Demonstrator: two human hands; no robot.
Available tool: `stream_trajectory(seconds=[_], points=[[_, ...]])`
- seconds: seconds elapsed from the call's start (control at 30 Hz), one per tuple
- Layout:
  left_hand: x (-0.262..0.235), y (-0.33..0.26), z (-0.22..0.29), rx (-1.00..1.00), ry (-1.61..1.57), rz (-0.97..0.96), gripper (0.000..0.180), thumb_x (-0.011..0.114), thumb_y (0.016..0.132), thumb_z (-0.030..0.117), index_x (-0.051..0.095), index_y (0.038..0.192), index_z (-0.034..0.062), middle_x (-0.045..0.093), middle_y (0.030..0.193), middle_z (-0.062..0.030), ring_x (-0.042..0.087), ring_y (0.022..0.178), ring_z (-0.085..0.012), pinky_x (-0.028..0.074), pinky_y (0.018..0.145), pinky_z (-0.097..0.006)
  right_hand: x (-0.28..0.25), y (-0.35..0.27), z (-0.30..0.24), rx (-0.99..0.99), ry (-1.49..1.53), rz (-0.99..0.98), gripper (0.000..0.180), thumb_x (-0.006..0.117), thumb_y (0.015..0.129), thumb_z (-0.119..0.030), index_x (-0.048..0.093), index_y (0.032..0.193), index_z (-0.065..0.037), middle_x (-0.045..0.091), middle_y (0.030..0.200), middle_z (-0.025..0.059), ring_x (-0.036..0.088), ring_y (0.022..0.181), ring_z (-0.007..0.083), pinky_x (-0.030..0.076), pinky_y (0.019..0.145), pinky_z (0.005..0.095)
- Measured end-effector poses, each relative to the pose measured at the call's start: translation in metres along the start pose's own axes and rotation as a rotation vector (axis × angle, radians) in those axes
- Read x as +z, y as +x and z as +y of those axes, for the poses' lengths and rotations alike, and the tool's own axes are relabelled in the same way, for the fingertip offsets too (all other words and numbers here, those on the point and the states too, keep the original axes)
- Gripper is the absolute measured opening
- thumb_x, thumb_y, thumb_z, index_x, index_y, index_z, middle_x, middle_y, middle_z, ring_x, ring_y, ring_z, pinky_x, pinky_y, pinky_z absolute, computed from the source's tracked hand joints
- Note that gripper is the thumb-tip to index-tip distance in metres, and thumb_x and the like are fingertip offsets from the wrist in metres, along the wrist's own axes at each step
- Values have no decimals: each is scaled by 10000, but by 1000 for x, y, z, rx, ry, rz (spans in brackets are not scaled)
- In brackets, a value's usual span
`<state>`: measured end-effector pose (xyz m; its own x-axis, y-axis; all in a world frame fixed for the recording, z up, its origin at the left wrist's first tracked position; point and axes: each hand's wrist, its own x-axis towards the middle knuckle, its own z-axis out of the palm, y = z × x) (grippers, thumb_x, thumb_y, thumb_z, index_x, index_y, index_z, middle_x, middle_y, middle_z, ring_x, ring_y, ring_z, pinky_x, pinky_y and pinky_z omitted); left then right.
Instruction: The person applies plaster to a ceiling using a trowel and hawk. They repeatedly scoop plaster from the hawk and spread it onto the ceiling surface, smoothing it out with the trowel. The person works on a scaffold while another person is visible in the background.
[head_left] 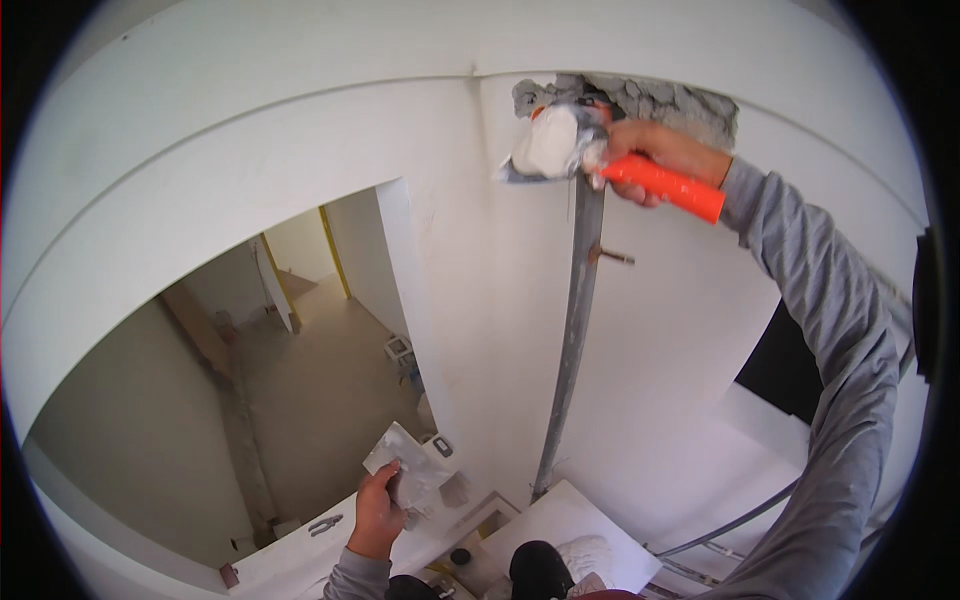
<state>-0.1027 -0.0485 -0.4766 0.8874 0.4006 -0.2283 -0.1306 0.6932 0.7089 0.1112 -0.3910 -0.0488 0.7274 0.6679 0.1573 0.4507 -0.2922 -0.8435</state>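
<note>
I observe the right hand (655, 148) gripping an orange-handled trowel (668, 190) bearing white paste (552, 142) by the far broken wall patch (685, 108); nearer, the left hand (376, 517) grips a whitish plate (418, 472).

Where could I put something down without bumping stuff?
The ledge looks bare between the pliers and the small brown block at its left end. The white panel also has bare room on its far side, past the white heap. It's crowded by the left hand, with its flat white plate and a black-and-white object just beyond.
</note>
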Motion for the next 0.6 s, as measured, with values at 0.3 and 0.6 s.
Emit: stream_trajectory(seconds=[0.3, 0.6], points=[[223, -28, 98, 835, 945, 77, 296, 546, 1034, 62, 608, 1312, -17, 669, 1169, -174, 641, 1056, -271, 486, 977, -375, -20, 103, 23, 218, 265, -274, 298, 622, 892, -149, 520, 1153, -50, 598, 969, 47, 561, 693, 116, 473, 530, 277], [274, 11, 152, 1003, 1182, 311, 271, 597, 1051, 155, 630, 1232, -44, 692, 1121, -140, 638, 983, -205, 490, 907, -332, -49, 125, 86, 56, 63, -329, 228, 629, 924, -242, 602, 1079, -76, 596, 767, 34, 595, 657, 99, 499, 541, 268]])
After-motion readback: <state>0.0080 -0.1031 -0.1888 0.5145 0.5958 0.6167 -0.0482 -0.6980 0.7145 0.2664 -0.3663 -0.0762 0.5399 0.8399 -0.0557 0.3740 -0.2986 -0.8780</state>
